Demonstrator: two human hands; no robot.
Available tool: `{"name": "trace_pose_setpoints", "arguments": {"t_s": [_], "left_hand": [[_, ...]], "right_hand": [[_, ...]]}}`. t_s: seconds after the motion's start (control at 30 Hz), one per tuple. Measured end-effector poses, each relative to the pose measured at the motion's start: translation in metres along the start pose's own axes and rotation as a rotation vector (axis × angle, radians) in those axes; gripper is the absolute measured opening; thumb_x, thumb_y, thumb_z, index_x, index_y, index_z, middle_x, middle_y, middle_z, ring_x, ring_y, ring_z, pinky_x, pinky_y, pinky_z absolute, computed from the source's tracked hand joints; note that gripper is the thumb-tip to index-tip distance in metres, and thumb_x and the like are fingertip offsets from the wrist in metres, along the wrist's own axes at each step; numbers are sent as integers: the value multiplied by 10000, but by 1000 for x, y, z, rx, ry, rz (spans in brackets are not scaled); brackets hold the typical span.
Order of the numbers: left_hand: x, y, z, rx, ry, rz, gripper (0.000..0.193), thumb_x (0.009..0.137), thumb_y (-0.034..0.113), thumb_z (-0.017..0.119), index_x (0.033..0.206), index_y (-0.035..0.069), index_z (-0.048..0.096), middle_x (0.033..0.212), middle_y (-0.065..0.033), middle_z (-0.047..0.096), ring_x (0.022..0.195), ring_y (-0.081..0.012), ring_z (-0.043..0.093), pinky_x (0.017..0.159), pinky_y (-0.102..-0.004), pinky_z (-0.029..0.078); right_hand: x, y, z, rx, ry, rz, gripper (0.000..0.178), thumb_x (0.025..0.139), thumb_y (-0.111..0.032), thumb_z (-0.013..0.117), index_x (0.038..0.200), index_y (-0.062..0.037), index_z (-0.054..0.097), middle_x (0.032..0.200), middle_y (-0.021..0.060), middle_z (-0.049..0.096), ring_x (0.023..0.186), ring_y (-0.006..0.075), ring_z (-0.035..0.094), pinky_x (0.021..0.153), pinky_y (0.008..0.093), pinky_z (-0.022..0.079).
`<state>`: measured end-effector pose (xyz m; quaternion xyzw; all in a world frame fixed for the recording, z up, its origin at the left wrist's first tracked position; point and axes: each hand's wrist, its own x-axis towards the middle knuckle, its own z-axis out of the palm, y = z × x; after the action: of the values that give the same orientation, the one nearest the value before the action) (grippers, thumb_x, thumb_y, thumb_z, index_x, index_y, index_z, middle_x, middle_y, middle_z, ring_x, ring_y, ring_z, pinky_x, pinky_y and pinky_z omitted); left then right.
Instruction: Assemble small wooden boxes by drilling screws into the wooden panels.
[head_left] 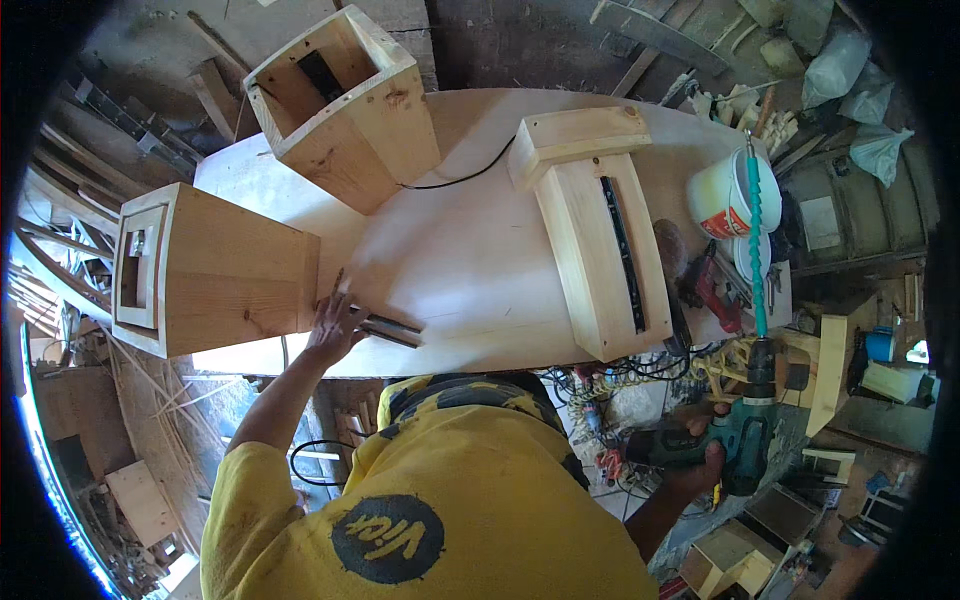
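My right hand (706, 455) grips the handle of a green-and-black cordless drill (748, 440). A long teal drill bit (756, 240) points away from me out of its chuck. My left hand (333, 326) rests on the pale board (450, 270) with its fingers apart, near the narrow end of a tapered wooden box (235, 270) lying on its side. From beside that hand a pair of dark thin strips (390, 328) sticks out to the right; whether the fingers touch them is hard to see.
Another tapered box (350, 120), open-topped, stands at the far left. On the right lies a wooden piece with a black slot strip (622, 255) and a crosspiece (585, 140). Beyond are a white bucket (718, 195), a red tool (715, 295) and tangled cables (620, 385).
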<state>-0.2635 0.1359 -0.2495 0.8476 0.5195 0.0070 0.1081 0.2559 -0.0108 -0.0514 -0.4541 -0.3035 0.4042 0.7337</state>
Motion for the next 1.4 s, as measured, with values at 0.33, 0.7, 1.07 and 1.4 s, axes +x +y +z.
{"name": "trace_pose_setpoints", "arguments": {"t_s": [0.33,0.7,1.07,1.4], "left_hand": [[-22,21,12,-52,136,-235,592,703,265,712,1236,179,469,1307,-200,355,1206,-397,332,978,-529,288],[162,11,-228,265,778,-185,796,624,253,765,1299,122,367,1326,-167,368,1242,-343,325,1019,-473,269],[209,10,-267,36,284,-439,412,719,414,672,992,106,646,913,-145,647,903,-300,611,784,-409,474],[222,-26,-310,-278,347,-447,434,678,379,708,968,59,664,873,-119,667,818,-229,643,746,-347,487]], "right_hand": [[43,-3,11,138,-79,133,500,755,-157,557,1189,-2,363,907,117,510,815,182,480,775,330,423],[87,10,2,92,-133,90,567,733,-170,531,1227,22,330,1138,119,467,784,193,469,760,325,386],[70,10,-9,51,-14,7,626,726,-125,561,1275,6,289,1174,131,464,810,202,473,767,322,405],[60,7,-33,1,-72,78,543,719,-154,542,1219,-20,380,1009,84,484,822,162,467,720,273,404]]}}
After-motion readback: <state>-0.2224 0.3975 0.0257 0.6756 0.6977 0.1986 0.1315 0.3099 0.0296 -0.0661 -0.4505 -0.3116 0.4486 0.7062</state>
